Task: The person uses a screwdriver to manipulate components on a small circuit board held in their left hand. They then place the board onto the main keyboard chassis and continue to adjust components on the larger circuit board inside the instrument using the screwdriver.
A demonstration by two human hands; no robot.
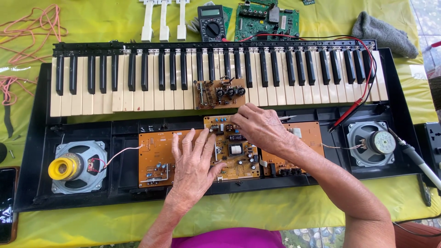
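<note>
Both hands are resting on the brown power board: left hand lying flat, fingers spread toward twelve o'clock; right hand, nearer, pinching components at nine o'clock.

- We see a black multimeter at the top edge, on a yellow-green cloth.
- Just right of it lies a green circuit board.
- Three loose white keys lie to its left.
- A grey rag sits top right.
- Tangled orange cord lies top left.
- A dark phone lies at the bottom left edge.
- A soldering iron lies far right.
</note>
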